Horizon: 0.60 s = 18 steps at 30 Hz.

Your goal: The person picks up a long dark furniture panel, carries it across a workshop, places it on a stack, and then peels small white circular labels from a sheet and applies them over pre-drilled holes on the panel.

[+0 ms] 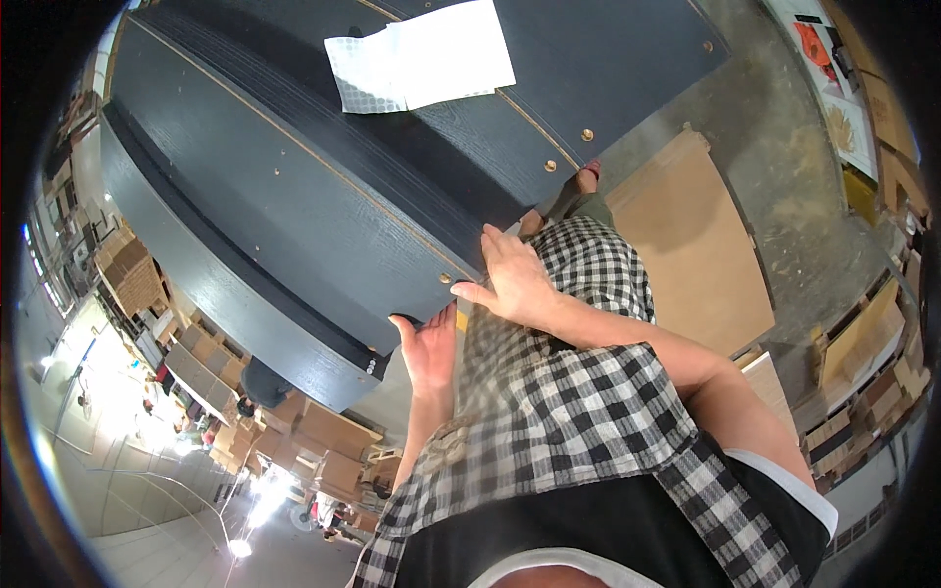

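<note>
A large dark blue-grey wooden furniture piece (pixel 323 250) with raw brown board edges fills the upper left. My left hand (pixel 428 355) is at its near edge, palm showing, thumb apart and fingers stretched against the edge. My right hand (pixel 515 279) rests on the corner just to the right, fingers extended along the edge and thumb pointing left. A brass-coloured round fitting (pixel 445 278) sits in the panel between the two hands. On top of the furniture lie white sheets (pixel 446 54), one with rows of grey round dots.
More round fittings (pixel 550 166) dot the panel on the far right. A flat cardboard sheet (pixel 686 245) lies on the concrete floor (pixel 784 206). Stacked boards and cartons (pixel 863 377) stand at the right. Cardboard boxes (pixel 328 431) and another person (pixel 265 382) are at lower left.
</note>
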Each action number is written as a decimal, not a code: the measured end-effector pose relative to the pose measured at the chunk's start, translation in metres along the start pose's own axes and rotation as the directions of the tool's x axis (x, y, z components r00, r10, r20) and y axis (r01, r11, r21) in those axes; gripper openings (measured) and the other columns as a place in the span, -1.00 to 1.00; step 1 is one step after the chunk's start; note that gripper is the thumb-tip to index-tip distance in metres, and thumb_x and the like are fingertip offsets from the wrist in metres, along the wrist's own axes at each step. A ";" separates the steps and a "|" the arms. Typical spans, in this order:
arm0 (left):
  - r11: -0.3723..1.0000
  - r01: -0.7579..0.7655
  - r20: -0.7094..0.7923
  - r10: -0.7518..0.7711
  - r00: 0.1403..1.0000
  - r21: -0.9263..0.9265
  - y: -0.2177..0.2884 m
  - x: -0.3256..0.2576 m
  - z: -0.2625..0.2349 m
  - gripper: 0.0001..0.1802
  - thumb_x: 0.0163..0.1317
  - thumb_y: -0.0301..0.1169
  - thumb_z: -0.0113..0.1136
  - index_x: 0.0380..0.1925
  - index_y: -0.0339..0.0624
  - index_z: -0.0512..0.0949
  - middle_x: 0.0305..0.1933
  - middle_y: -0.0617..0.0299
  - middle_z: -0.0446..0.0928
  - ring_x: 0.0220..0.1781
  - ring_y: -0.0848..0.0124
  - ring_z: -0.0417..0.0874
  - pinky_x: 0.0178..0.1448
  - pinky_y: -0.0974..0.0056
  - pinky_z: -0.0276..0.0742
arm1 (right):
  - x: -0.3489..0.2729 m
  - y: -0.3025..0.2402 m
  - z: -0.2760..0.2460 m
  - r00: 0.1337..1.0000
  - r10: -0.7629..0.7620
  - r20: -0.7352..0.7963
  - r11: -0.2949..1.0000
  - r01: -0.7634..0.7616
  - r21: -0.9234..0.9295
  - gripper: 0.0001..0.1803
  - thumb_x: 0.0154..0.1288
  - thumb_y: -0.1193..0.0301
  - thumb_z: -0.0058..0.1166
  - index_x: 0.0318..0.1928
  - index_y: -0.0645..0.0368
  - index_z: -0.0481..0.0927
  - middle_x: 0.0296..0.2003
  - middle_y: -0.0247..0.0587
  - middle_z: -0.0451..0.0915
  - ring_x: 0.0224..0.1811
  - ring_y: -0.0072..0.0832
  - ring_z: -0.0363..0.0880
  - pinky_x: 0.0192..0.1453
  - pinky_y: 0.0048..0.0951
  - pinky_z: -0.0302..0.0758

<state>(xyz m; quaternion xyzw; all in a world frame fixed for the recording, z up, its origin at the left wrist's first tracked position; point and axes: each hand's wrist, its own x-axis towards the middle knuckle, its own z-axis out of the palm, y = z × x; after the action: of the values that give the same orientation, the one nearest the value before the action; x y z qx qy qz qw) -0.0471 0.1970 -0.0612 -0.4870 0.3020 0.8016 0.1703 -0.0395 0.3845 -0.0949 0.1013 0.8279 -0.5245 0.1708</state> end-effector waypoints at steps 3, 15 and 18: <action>0.999 -0.013 0.026 0.011 1.000 0.051 0.001 0.002 -0.003 -0.23 0.21 0.03 -0.02 0.22 -0.30 0.07 0.29 0.05 0.13 0.35 0.19 0.08 0.48 0.05 -0.12 | 0.001 -0.001 -0.001 1.000 0.020 0.022 1.000 -0.019 -0.006 -0.04 0.15 -0.15 -0.08 0.07 0.69 0.21 0.11 0.47 0.22 0.17 0.15 0.23 0.21 -0.02 0.20; 0.995 -0.042 0.042 0.039 0.998 0.091 0.020 0.004 -0.010 -0.22 0.21 0.04 -0.03 0.23 -0.30 0.05 0.29 0.01 0.09 0.34 0.11 0.08 0.47 -0.02 -0.12 | 0.003 -0.024 0.013 0.987 0.043 0.153 0.989 -0.064 0.136 -0.16 0.27 0.05 -0.12 0.19 0.63 0.02 0.22 0.45 0.03 0.30 0.19 0.02 0.37 -0.11 0.03; 0.997 -0.023 0.024 0.022 0.999 0.067 0.026 0.008 -0.016 -0.19 0.21 0.08 -0.08 0.25 -0.28 0.00 0.32 -0.02 0.05 0.37 0.09 0.04 0.47 -0.04 -0.14 | 0.009 -0.026 0.020 0.974 0.022 0.224 0.999 -0.031 0.035 -0.26 0.32 0.17 -0.16 0.21 0.60 0.00 0.23 0.45 0.01 0.31 0.17 0.01 0.37 -0.12 0.03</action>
<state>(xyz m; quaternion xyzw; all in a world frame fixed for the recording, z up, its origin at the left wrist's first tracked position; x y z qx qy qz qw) -0.0553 0.1666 -0.0656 -0.4682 0.3324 0.7984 0.1811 -0.0531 0.3552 -0.0839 0.0560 0.7919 -0.5460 0.2679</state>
